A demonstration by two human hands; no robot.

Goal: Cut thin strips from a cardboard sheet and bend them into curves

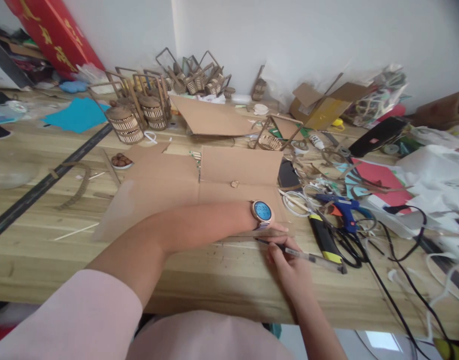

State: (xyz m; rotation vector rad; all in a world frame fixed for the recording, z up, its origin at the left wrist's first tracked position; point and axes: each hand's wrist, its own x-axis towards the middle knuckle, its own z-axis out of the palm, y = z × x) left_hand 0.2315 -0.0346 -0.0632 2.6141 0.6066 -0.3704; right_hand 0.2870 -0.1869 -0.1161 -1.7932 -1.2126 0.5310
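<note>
My right hand [291,265] is closed around a pen [299,253] with a clear barrel, its dark tip pointing left near the front edge of a flat cardboard sheet [165,185]. Reaching across from the left, my left hand [277,228] rests at the sheet's front right part, just beyond the pen. One finger shows stretched out; the wrist, wearing a round watch [262,211], hides much of that hand. A second cardboard piece [240,165] stands folded up at the back of the sheet. Small dark specks lie on the wood before the sheet.
To the right lie a yellow-black utility knife [324,239], black-handled scissors [347,247], a blue glue gun [344,210] and cables. Small bamboo baskets [126,122] stand at the back left. A bowl of nuts [121,161] sits beside the cardboard. An open box [323,107] is behind.
</note>
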